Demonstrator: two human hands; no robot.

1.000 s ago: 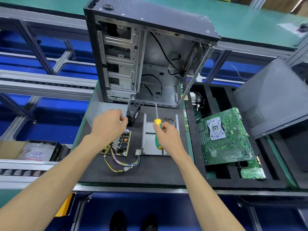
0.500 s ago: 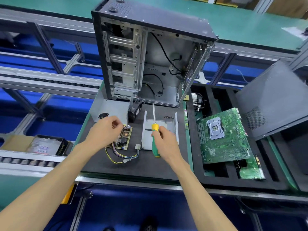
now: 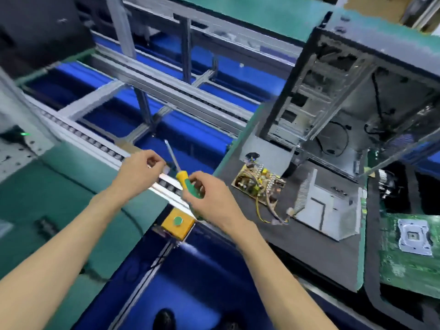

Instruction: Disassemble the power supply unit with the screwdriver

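The power supply's bare circuit board [image 3: 258, 184] with yellow and white wires lies on the black mat [image 3: 304, 246]. Its grey metal shell [image 3: 328, 210] lies to the right of the board. My right hand [image 3: 212, 201] grips the green and yellow handle of the screwdriver [image 3: 188, 184], shaft pointing up and left. My left hand [image 3: 140, 172] is curled with fingertips pinched together near the shaft; I cannot tell whether something small is between them. Both hands hover left of the mat, over the roller conveyor [image 3: 102, 148].
An open computer case [image 3: 345, 91] stands upright at the back right. A green motherboard [image 3: 409, 253] rests in a black foam tray at the right. A yellow box with a green button [image 3: 177, 222] sits on the bench edge under my hands. Blue floor and metal rails lie beyond.
The view has swung left. Both hands moved off the mat to the left, the right one carrying the screwdriver. The left hand left the circuit board.
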